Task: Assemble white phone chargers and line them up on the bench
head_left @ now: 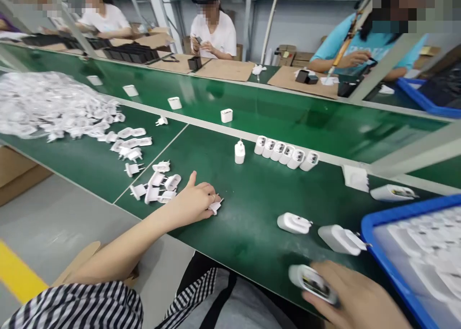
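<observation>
My left hand (192, 201) is over the green table, its fingers closed on a small white plug piece (215, 207) with metal pins. Just left of that wrist lie several loose white plug pieces (156, 179). At the lower right, my right hand (355, 293) grips a white charger housing (306, 277), its open end showing dark and metallic parts inside; this hand is slightly blurred. Above it, two white chargers with plug pieces on them, one charger (293, 223) and another charger (336, 237), lie on the table. A further charger (239, 152) stands near the middle.
A row of open white housings (279, 150) stands along the divider. At right is a blue tray (374, 245) full of white parts. A plastic bag (46, 101) of plug pieces lies far left. Spaced housings (226, 115) sit on the green strip beyond, where co-workers (216, 31) sit.
</observation>
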A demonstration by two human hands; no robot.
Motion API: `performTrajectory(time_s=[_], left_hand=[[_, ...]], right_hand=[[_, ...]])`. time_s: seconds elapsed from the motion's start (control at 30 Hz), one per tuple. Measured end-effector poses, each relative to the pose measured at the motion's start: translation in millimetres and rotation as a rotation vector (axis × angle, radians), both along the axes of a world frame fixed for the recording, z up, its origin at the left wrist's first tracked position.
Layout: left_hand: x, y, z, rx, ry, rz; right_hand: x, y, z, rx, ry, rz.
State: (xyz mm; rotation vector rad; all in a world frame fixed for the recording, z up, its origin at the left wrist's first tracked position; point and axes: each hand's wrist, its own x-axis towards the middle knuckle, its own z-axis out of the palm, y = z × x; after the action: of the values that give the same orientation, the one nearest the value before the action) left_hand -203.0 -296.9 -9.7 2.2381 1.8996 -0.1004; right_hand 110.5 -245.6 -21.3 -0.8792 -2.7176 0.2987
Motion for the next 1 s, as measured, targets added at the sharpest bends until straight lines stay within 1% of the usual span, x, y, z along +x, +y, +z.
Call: performTrajectory(time_s=[0.07, 0.1, 0.17, 0.23, 0.27, 0.33, 0.4, 0.43, 0.47, 0.5, 0.53, 0.57, 0.6, 0.67, 0.7, 0.73, 0.77, 0.87, 0.93, 1.0], left_hand=[[13.0, -0.8, 0.3, 0.115, -0.074, -0.032], [21.3, -2.4, 0.1, 0.164, -0.133, -0.046], [41.0, -6.8, -3.4, 0.241, -0.281, -0.075], [62.9, -10.9, -11.0, 0.302, -0.426, -0.104], [73.8, -12.0, -15.4, 0.329, -0.484, -0.113], [93.8, -11.8, -22.6, 0.349, -0.562, -0.119], [110.5, -9.0, -25.3, 0.303, -0.606, -0.11], [117.3, -7.1, -24.7, 0.268, -0.625, -0.128], [122.7, -5.2, -23.3, 0.24, -0.645, -0.163], [126.9, -3.4, -21.3, 0.225, -0.665, -0.21], [129.7, -1.8, -19.1, 0.23, -0.687, -0.255], [131.2, -0.2, -17.0, 0.246, -0.701, -0.271], [131.5, 1.3, -15.3, 0.265, -0.702, -0.241], [129.2, 4.2, -13.7, 0.267, -0.671, -0.08], [127.3, 5.6, -13.9, 0.237, -0.654, -0.003], [125.2, 6.8, -14.8, 0.189, -0.645, 0.049], [123.3, 7.9, -16.2, 0.131, -0.651, 0.07], [120.6, 9.5, -22.2, -0.012, -0.736, 0.054], [121.1, 9.5, -25.5, -0.041, -0.795, 0.082], [122.3, 9.1, -27.3, -0.034, -0.838, 0.108]], right_hand=[[-17.6, -1.7, -6.8, 0.024, -0.081, 0.113], [-25.2, -0.7, -9.9, 0.043, -0.114, 0.13], [-34.0, 2.6, -11.9, 0.068, -0.147, 0.076], [-33.2, 4.5, -6.0, 0.021, -0.142, -0.021], [-30.3, 4.4, -0.4, -0.029, -0.117, -0.071], [-23.5, 2.3, 12.8, -0.204, -0.029, -0.14], [-20.2, -1.4, 24.4, -0.42, 0.098, -0.142], [-20.5, -3.1, 28.2, -0.509, 0.157, -0.125], [-22.0, -4.7, 30.3, -0.567, 0.21, -0.112], [-24.0, -5.9, 30.7, -0.588, 0.255, -0.107], [-26.0, -6.7, 29.6, -0.577, 0.292, -0.113], [-27.7, -7.3, 27.3, -0.543, 0.326, -0.128], [-28.7, -7.8, 23.9, -0.494, 0.358, -0.153], [-29.3, -9.2, 15.1, -0.368, 0.415, -0.231], [-29.5, -10.3, 9.9, -0.306, 0.429, -0.271], [-29.9, -11.8, 4.4, -0.248, 0.432, -0.305], [-30.8, -13.6, -1.0, -0.199, 0.427, -0.324], [-36.1, -19.3, -14.8, -0.11, 0.387, -0.301], [-39.6, -21.6, -20.0, -0.068, 0.374, -0.275], [-41.0, -21.9, -21.6, -0.033, 0.373, -0.258]])
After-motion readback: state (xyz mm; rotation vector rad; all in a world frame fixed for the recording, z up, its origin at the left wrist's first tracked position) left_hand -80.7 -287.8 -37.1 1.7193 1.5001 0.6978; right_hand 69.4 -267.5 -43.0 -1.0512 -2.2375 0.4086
